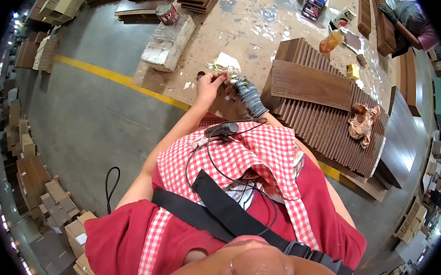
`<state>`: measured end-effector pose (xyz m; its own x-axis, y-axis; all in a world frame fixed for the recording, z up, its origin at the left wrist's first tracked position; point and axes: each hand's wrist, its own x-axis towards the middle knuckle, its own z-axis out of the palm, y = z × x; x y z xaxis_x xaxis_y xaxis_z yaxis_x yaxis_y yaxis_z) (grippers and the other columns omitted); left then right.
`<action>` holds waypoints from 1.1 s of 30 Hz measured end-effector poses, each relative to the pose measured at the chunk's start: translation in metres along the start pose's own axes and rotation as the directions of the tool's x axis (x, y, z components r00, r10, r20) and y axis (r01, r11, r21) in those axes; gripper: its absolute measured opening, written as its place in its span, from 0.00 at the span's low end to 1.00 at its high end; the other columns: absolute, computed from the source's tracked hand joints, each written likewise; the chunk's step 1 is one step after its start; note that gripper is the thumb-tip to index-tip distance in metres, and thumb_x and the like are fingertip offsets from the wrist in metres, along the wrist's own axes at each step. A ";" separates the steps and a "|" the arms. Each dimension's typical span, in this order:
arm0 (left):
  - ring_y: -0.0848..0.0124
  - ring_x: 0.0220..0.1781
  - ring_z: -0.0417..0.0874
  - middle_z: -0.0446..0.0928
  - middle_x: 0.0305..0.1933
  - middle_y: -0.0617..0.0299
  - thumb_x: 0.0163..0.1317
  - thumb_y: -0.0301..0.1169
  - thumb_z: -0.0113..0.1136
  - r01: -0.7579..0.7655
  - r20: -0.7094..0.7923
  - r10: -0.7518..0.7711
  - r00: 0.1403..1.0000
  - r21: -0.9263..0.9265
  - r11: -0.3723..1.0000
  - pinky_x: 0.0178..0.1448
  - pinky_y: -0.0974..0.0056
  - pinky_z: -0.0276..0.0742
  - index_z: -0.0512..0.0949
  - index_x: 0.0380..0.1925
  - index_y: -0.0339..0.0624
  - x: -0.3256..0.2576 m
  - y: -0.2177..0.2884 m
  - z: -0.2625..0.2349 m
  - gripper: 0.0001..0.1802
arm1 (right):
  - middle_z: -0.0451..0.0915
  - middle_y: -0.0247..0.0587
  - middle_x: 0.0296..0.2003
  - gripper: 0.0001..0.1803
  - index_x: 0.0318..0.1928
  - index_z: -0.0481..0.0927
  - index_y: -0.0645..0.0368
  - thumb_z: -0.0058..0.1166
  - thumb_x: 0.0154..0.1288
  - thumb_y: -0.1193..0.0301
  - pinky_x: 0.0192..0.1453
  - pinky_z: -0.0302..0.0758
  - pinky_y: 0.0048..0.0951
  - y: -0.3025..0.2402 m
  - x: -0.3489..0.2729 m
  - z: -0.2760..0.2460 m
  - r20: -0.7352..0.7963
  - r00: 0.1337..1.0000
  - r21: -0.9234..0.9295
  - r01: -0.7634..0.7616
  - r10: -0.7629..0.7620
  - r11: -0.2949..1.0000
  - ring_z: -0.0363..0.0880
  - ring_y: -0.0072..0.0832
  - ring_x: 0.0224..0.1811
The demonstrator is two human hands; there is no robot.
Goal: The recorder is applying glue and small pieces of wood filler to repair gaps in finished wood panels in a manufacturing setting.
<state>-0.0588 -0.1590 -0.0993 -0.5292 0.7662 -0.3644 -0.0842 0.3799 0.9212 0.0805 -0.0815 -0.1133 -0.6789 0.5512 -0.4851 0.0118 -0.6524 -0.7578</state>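
Note:
My bare left hand (208, 84) and my right hand (249, 96), which wears a grey knitted glove, meet over the near edge of a paint-stained worktable (249, 22). Together their fingertips pinch a small pale object (226, 78); it is too small to tell what it is. A white scrap of paper (228, 61) with thin yellow strands beside it lies on the table just beyond the hands. A red-and-white checked apron and a black cable hang below my arms.
A stack of brown ribbed wooden panels (325, 99) lies right of my hands, with a crumpled brown rag (362, 122) on it. Farther off are a yellow block (353, 71), an orange bottle (331, 41), a tin can (167, 13) on a white-stained block (168, 42), and another person's gloved arm (405, 17).

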 end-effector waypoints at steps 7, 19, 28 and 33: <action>0.84 0.21 0.70 0.76 0.24 0.69 0.64 0.31 0.58 -0.007 -0.011 0.002 1.000 -0.411 0.912 0.24 0.75 0.63 0.79 0.36 0.35 -0.007 0.027 0.010 0.10 | 0.79 0.29 0.26 0.12 0.42 0.81 0.61 0.56 0.65 0.66 0.30 0.70 0.21 -0.011 0.001 0.011 0.019 0.992 -0.234 0.123 -0.122 0.964 0.70 0.16 0.24; 0.82 0.34 0.74 0.78 0.35 0.67 0.67 0.33 0.53 -0.191 -0.012 0.192 0.981 -0.187 0.964 0.38 0.73 0.70 0.77 0.40 0.34 0.022 -0.004 -0.002 0.12 | 0.81 0.50 0.39 0.18 0.52 0.76 0.61 0.49 0.68 0.62 0.49 0.73 0.34 -0.023 -0.003 0.016 0.042 0.935 -0.610 0.303 -0.352 0.732 0.79 0.40 0.37; 0.58 0.32 0.74 0.74 0.32 0.50 0.60 0.31 0.58 -0.386 -0.074 0.465 0.882 0.451 0.805 0.39 0.58 0.70 0.73 0.36 0.33 -0.007 0.011 -0.009 0.11 | 0.74 0.52 0.48 0.28 0.56 0.72 0.59 0.62 0.55 0.66 0.59 0.69 0.41 -0.052 0.002 0.028 0.279 0.732 -0.834 0.505 -0.622 0.221 0.72 0.47 0.52; 0.56 0.34 0.75 0.72 0.34 0.51 0.56 0.28 0.60 -0.421 -0.074 0.562 0.824 0.584 0.694 0.39 0.59 0.71 0.74 0.36 0.32 -0.012 0.019 -0.011 0.11 | 0.77 0.48 0.42 0.21 0.46 0.81 0.59 0.59 0.58 0.58 0.56 0.70 0.40 -0.088 -0.002 0.047 0.176 0.887 -0.946 0.272 -0.427 0.177 0.74 0.43 0.49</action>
<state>-0.0632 -0.1670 -0.0762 -0.5454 0.8067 0.2274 0.6578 0.2439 0.7126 0.0464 -0.0491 -0.0251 -0.7362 0.6760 -0.0306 0.5119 0.5267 -0.6786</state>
